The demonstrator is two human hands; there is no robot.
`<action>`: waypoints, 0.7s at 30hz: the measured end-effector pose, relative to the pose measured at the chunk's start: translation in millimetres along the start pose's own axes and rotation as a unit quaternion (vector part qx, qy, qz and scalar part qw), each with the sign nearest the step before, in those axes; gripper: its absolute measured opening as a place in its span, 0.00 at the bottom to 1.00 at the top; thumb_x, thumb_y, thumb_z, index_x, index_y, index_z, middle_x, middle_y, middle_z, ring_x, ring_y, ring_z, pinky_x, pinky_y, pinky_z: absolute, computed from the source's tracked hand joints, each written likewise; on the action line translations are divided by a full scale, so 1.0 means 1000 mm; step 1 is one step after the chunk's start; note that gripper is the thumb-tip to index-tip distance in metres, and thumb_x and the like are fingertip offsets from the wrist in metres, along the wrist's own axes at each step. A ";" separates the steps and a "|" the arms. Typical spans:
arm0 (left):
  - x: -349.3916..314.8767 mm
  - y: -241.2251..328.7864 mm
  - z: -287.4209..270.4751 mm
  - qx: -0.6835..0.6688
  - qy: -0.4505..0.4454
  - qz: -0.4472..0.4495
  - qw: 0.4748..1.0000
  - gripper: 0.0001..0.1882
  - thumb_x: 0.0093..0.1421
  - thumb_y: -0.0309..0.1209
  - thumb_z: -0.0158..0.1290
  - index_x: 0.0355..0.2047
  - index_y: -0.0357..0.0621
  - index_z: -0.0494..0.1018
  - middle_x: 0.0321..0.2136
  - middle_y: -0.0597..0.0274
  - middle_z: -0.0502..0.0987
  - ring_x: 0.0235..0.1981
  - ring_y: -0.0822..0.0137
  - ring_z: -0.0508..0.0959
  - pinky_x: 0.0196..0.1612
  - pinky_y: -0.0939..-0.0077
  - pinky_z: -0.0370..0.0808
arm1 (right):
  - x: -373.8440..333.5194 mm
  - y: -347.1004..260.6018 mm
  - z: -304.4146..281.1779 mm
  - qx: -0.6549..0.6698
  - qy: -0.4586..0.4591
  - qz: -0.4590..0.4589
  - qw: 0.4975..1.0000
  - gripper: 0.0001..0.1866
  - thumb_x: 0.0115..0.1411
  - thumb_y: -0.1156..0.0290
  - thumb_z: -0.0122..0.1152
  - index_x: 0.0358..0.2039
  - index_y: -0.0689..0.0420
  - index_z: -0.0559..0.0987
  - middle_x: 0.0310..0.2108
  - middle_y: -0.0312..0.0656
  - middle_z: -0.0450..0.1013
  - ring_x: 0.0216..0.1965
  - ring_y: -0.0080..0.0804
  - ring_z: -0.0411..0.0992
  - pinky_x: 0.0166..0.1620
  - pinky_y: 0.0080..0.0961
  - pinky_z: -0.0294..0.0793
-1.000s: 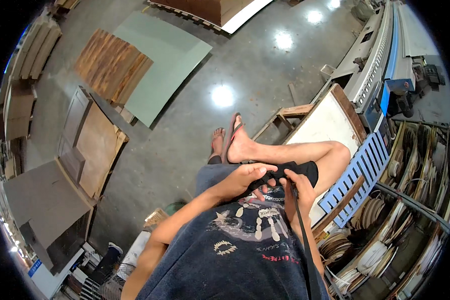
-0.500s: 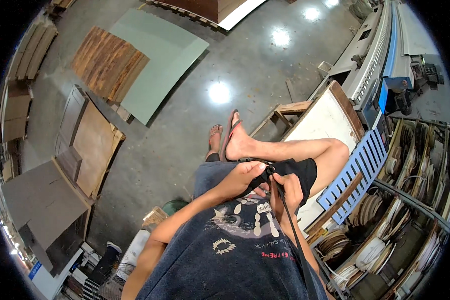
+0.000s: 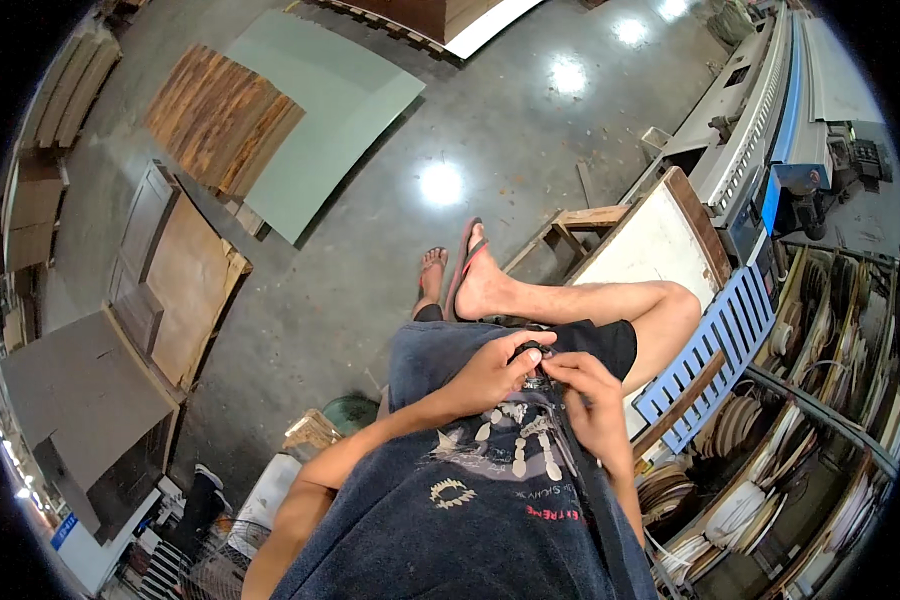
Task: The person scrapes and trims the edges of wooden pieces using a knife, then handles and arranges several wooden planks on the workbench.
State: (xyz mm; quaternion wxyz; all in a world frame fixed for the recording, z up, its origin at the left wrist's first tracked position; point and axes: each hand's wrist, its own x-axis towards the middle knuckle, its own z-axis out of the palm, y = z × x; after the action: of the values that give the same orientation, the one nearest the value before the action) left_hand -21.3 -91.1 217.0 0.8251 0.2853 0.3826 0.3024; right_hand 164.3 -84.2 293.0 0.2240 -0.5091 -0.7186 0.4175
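My left hand [image 3: 492, 376] is closed in front of my waist, thumb and forefinger pinched on a black strap [image 3: 576, 455] near its upper end. My right hand [image 3: 592, 392] meets it from the right; its fingertips press together at the same spot on the strap. A small dark fitting seems to sit between the fingertips, but the fingers cover most of it. From there the strap runs down over the right side of my dark printed T-shirt [image 3: 450, 540]. Below the hands lie black shorts [image 3: 610, 340] and my bent right leg.
A white-topped wooden bench [image 3: 635, 240] and a blue slatted plastic panel [image 3: 705, 360] stand right. Beyond are edging-roll racks [image 3: 740, 510] and a long machine [image 3: 740, 110]. On the left lie stacked wood panels [image 3: 220, 120], a pale green sheet [image 3: 320, 100] and brown boards [image 3: 90, 410].
Both hands have drawn closer at the strap's upper end. My right hand has turned, its fingers now reaching left to my left fingertips. The view has shifted slightly.
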 end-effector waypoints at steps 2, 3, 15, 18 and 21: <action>0.002 -0.001 0.008 -0.007 0.010 -0.002 1.000 0.20 0.73 0.33 0.43 0.62 0.40 0.68 0.32 0.70 0.73 0.28 0.82 0.68 0.31 0.87 0.68 | 0.001 0.001 -0.004 0.008 0.075 0.050 0.996 0.15 0.52 0.90 0.57 0.39 0.64 0.82 0.36 0.48 0.78 0.38 0.43 0.78 0.45 0.30 0.77; 0.002 -0.001 0.010 -0.014 0.022 -0.004 1.000 0.20 0.73 0.33 0.43 0.62 0.41 0.67 0.31 0.71 0.72 0.28 0.82 0.68 0.30 0.87 0.67 | 0.004 0.000 -0.002 -0.017 0.096 0.034 0.995 0.13 0.52 0.88 0.61 0.38 0.63 0.82 0.35 0.48 0.78 0.37 0.42 0.78 0.43 0.30 0.77; 0.009 -0.009 0.008 -0.013 0.012 -0.016 1.000 0.20 0.74 0.33 0.42 0.62 0.41 0.67 0.30 0.72 0.70 0.28 0.82 0.67 0.31 0.88 0.65 | 0.009 0.008 0.031 -0.151 0.169 -0.035 0.973 0.08 0.50 0.81 0.70 0.31 0.60 0.80 0.30 0.43 0.77 0.31 0.41 0.77 0.34 0.31 0.77; 0.011 -0.008 0.011 -0.027 0.019 -0.018 0.999 0.20 0.73 0.33 0.42 0.62 0.40 0.67 0.29 0.73 0.70 0.28 0.82 0.66 0.30 0.87 0.65 | 0.006 0.007 0.036 -0.165 0.174 -0.021 0.971 0.07 0.52 0.81 0.67 0.31 0.60 0.78 0.30 0.44 0.76 0.31 0.43 0.77 0.33 0.32 0.76; 0.009 -0.010 0.009 -0.023 0.011 -0.025 0.999 0.20 0.74 0.33 0.42 0.62 0.39 0.67 0.28 0.75 0.70 0.27 0.82 0.66 0.29 0.87 0.63 | 0.004 0.010 0.040 -0.165 0.174 -0.004 0.971 0.07 0.52 0.81 0.66 0.31 0.61 0.76 0.30 0.46 0.75 0.30 0.46 0.76 0.33 0.35 0.75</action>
State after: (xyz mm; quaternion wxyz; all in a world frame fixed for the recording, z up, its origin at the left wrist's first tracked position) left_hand -5.9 -93.4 210.6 0.8345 0.2536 0.3912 0.2937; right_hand 138.1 -93.8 262.2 0.2600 -0.6012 -0.7293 0.1977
